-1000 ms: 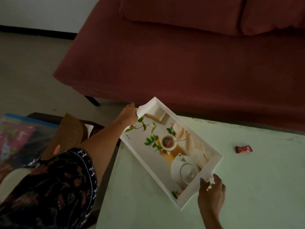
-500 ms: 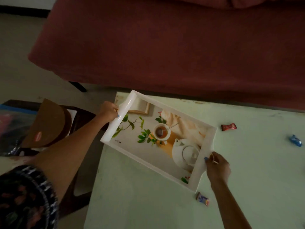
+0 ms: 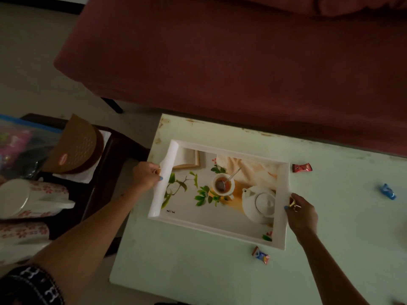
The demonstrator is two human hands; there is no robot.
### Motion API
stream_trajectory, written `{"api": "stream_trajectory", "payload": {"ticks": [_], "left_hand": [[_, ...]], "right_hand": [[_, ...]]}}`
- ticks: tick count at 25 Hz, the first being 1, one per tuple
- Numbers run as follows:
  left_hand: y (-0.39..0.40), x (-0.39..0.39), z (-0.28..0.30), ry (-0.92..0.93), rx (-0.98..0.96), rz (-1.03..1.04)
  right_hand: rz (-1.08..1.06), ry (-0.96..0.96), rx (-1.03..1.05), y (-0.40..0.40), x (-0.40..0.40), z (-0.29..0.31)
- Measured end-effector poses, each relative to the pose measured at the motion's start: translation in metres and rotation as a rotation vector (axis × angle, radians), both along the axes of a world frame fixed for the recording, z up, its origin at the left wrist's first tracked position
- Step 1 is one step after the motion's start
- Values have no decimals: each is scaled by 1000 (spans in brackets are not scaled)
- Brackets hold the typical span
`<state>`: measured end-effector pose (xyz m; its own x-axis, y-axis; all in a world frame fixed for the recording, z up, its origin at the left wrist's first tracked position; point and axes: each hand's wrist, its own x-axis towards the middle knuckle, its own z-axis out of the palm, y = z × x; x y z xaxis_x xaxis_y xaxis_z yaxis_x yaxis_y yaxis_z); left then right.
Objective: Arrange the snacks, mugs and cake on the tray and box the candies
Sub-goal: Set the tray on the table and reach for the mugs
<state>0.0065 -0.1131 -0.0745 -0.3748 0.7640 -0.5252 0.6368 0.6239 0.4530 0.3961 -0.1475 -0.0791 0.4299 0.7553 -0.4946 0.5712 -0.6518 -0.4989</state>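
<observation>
The white serving tray (image 3: pixel 220 225), its floor printed with a teapot, a teacup and green sprigs, lies on the pale green worktop (image 3: pixel 198 267) near the far-left corner, slightly skewed to the worktop's edges. The left hand (image 3: pixel 146 177) grips the short left wall and the right hand (image 3: pixel 301 213) grips the short right wall, thumbs over the rims. Holding it by both ends keeps a wide, shallow tray level, and the spot suits what follows: the left end sits close to the dark side table (image 3: pixel 103 172) where the supplies wait. It looks flat on the surface, though in this dim light I cannot be sure the near-left corner is fully down.

Nothing has been loaded yet. Two white mugs with a pink flower pattern (image 3: pixel 33 199) lie on their sides at the left, beside a brown woven half-round container (image 3: pixel 77 146) and a clear bag of bright packets (image 3: pixel 17 146), probably the snacks.

Three wrapped candies lie loose on the worktop: a red one (image 3: pixel 302 167) just beyond the tray's right far corner, a blue one (image 3: pixel 388 191) well to the right, and an orange-and-blue one (image 3: pixel 261 255) just in front of the near right corner. No box or cake shows.
</observation>
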Motion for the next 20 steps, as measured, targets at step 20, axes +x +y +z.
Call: {"api": "stream_trajectory", "payload": {"ticks": [20], "left_hand": [[-64,14,63,-187,205,296]], "right_hand": [[153,-14,77,-7,-55,70]]}}
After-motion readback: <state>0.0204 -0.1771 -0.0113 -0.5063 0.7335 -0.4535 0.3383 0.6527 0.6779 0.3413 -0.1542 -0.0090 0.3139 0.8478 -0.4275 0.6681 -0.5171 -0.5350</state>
